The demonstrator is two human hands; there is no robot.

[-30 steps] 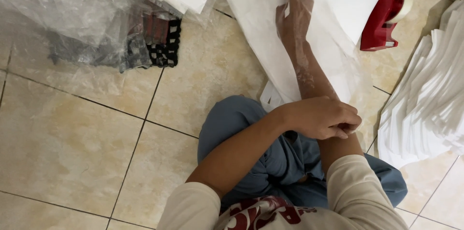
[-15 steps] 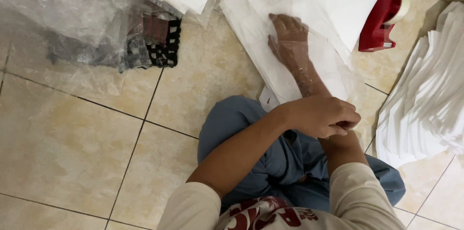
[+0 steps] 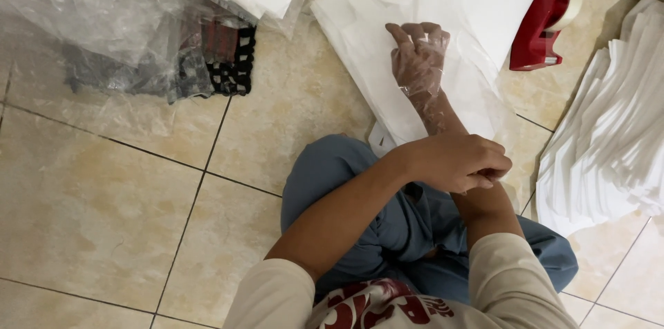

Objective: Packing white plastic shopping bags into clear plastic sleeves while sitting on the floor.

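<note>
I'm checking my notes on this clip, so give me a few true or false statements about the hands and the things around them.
1. The right hand wears a clear plastic glove. True.
2. The left hand grips the right forearm. True.
3. The tape dispenser is blue. False: it is red.
4. The right hand holds the tape dispenser. False: it is over the white sheets, apart from it.
5. The floor is tiled. True.

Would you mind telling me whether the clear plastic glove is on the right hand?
On: the clear plastic glove covers the right hand, while the left hand grips its cuff.
</note>
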